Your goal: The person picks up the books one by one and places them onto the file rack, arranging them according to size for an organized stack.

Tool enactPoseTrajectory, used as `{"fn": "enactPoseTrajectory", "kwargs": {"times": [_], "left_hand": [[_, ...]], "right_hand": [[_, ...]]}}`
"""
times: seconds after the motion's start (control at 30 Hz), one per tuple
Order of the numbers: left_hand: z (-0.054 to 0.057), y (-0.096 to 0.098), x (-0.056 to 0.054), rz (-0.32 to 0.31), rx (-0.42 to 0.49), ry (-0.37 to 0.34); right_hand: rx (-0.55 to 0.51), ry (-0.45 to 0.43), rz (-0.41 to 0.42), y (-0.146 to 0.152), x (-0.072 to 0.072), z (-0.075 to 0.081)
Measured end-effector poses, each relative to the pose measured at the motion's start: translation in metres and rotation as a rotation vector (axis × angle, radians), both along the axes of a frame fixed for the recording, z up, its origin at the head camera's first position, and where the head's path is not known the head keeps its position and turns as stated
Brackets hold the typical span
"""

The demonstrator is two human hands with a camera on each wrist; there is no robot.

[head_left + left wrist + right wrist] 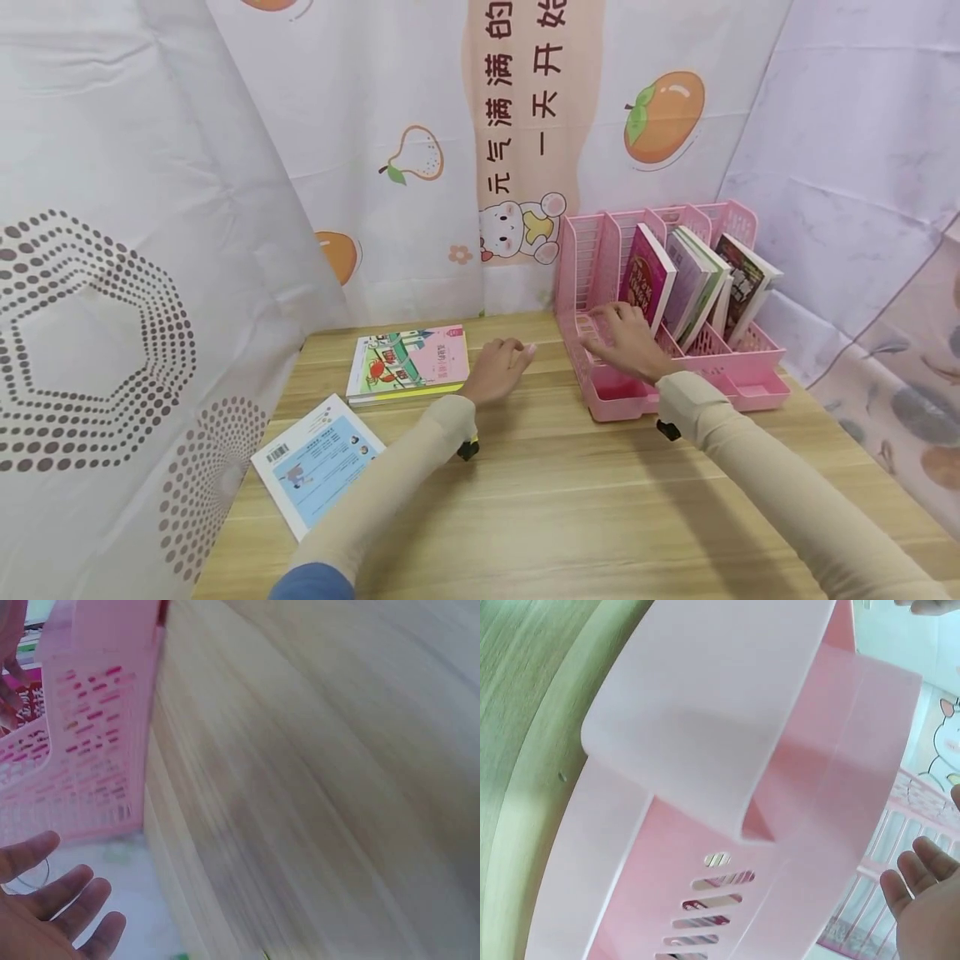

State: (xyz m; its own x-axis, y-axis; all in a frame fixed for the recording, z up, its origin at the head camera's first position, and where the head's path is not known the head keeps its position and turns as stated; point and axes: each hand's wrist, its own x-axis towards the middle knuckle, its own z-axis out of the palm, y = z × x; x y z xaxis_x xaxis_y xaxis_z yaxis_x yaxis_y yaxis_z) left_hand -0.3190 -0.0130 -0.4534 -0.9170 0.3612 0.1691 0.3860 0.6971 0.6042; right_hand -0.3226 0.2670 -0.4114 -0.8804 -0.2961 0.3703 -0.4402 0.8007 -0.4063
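My right hand (pixel 628 340) hovers at the leftmost compartment of a pink desk file rack (pixel 618 407), fingers loosely bent and holding nothing. In the right wrist view, that hand (pixel 926 900) spreads its fingers beside the rack's pink wall (pixel 840 765). My left hand (pixel 498 368) is above the table, just right of a small stack of books with a pink and green cover (pixel 420 360). Nothing is in it; the left wrist view shows its fingers (pixel 79 904) apart. Inside the rack lean a magenta book (pixel 647 275), several pale books (pixel 692 287) and a dark-covered book (pixel 742 283).
A white and blue book (pixel 324 462) lies at the table's left edge, partly behind my left forearm. The wooden table (pixel 540 508) reaches back to a fruit-printed curtain (pixel 405 258). Another patterned cloth (pixel 892 367) hangs along the right side.
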Motion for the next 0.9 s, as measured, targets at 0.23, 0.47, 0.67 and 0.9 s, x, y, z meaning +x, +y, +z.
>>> {"fn": "enactPoseTrajectory", "kwargs": {"times": [0.23, 0.47, 0.67, 0.9], "left_hand": [[-0.003, -0.036, 0.01, 0.007, -0.069, 0.033], [0.001, -0.06, 0.015, 0.027, -0.098, 0.049], [-0.002, -0.074, 0.019, 0.024, -0.134, 0.05], [-0.009, -0.095, 0.024, 0.03, -0.183, 0.057]], "right_hand": [[0.041, 0.023, 0.099, -0.018, -0.002, -0.007], [0.114, 0.103, 0.201, -0.036, -0.003, -0.01], [0.184, 0.198, 0.309, -0.051, -0.003, -0.012], [0.206, 0.136, 0.359, -0.066, 0.0, -0.014]]}}
